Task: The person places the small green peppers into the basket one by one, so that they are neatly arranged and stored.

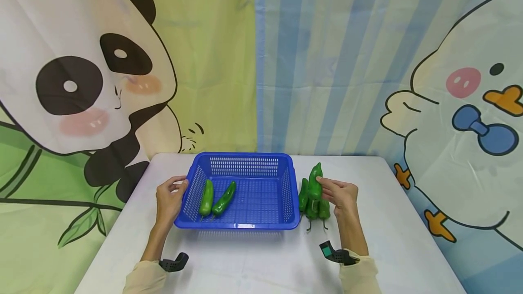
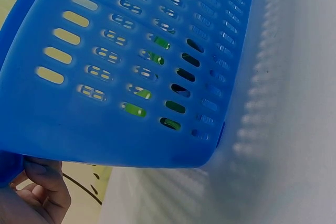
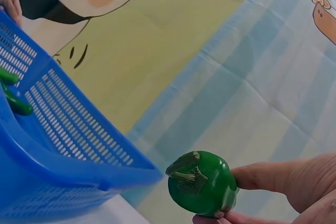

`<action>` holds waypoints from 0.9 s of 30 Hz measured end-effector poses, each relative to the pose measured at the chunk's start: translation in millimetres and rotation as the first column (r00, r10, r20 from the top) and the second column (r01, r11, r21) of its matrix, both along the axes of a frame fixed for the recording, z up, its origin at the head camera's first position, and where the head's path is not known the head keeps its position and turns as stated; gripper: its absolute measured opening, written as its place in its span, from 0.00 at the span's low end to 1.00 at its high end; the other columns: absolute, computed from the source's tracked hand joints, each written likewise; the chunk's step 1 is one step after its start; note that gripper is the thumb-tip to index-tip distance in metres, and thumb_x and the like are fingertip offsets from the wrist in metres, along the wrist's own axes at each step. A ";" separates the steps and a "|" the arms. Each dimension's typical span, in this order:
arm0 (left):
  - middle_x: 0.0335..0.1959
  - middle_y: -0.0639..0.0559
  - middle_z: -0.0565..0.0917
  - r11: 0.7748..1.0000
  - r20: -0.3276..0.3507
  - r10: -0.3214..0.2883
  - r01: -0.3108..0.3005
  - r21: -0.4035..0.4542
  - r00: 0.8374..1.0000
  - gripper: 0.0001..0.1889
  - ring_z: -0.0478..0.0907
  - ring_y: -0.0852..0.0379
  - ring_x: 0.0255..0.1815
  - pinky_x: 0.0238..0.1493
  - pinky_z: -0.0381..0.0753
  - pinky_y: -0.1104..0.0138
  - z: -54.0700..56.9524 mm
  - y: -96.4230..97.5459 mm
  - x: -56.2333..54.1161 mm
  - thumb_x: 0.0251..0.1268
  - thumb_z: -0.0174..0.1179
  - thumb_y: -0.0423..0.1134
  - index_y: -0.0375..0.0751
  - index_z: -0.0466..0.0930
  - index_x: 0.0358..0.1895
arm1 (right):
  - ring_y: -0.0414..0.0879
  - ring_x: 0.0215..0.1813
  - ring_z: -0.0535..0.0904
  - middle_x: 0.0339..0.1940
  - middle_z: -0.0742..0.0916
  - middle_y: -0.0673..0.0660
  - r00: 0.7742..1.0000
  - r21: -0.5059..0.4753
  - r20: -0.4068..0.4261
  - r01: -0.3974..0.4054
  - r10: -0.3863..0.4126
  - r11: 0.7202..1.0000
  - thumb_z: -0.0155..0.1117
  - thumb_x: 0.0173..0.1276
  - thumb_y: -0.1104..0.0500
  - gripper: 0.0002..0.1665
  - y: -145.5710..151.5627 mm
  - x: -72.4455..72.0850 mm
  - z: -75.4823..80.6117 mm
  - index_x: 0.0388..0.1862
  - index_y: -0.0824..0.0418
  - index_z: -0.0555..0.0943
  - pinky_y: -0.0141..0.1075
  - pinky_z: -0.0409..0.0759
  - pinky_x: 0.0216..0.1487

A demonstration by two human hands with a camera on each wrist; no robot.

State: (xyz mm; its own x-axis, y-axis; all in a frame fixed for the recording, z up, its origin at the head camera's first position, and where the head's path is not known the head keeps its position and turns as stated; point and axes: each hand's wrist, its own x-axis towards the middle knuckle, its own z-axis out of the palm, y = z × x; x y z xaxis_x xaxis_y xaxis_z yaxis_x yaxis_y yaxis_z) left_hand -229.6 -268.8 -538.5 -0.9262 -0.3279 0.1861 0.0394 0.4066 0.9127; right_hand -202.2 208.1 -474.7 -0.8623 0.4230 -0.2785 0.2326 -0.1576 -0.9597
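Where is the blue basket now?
In the head view, the blue basket is left of centre on the white table, between the left hand and right hand.

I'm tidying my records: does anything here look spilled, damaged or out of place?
Nothing stands out. The blue basket shows no visible break, two green peppers lie inside, the right hand holds a third pepper, and the other peppers sit together beside the basket.

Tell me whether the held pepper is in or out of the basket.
Out: the right hand pinches the pepper beyond the right rim of the basket.
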 end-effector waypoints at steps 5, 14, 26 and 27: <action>0.45 0.28 0.91 1.000 0.005 -0.002 0.002 -0.013 1.000 0.18 0.86 0.65 0.26 0.29 0.83 0.75 0.9 -1.4 -0.2 0.83 0.64 0.43 0.33 0.87 0.62 | 0.37 0.30 0.90 0.27 0.91 0.48 1.000 0.008 0.002 -0.021 0.021 1.000 0.84 0.64 0.60 0.35 -8.9 -2.4 2.5 0.64 0.79 0.82 0.31 0.90 0.35; 0.45 0.29 0.91 1.000 0.005 0.008 -0.008 -0.018 1.000 0.17 0.84 0.67 0.26 0.30 0.82 0.75 1.1 -0.8 0.5 0.82 0.64 0.43 0.35 0.88 0.62 | 0.39 0.30 0.91 0.28 0.92 0.50 0.998 -0.015 -0.013 -0.066 0.066 0.998 0.85 0.63 0.60 0.29 -25.2 -2.3 4.6 0.57 0.77 0.86 0.32 0.90 0.34; 0.46 0.28 0.91 1.000 0.015 -0.004 0.004 -0.008 1.000 0.19 0.85 0.66 0.26 0.30 0.83 0.75 1.2 -0.7 -0.3 0.83 0.63 0.44 0.33 0.87 0.63 | 0.41 0.30 0.92 0.31 0.94 0.53 0.992 -0.011 -0.040 -0.123 0.123 0.992 0.84 0.64 0.60 0.30 -44.2 -5.5 9.4 0.59 0.78 0.86 0.33 0.91 0.36; 0.45 0.28 0.91 1.000 0.016 -0.004 0.004 -0.011 1.000 0.19 0.85 0.66 0.26 0.30 0.83 0.75 0.9 -0.6 -0.6 0.83 0.63 0.44 0.34 0.87 0.63 | 0.41 0.30 0.92 0.32 0.94 0.54 0.991 -0.009 -0.039 -0.125 0.124 0.992 0.84 0.65 0.60 0.29 -46.2 -5.6 10.1 0.58 0.78 0.86 0.33 0.91 0.36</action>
State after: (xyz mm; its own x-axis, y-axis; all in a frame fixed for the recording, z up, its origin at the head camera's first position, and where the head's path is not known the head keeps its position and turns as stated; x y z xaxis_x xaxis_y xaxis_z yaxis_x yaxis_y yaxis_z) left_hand -230.1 -269.4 -537.6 -0.9305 -0.3218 0.1748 0.0266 0.4167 0.9087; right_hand -207.8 161.9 -464.6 -0.9182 0.3087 -0.2481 0.2139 -0.1407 -0.9667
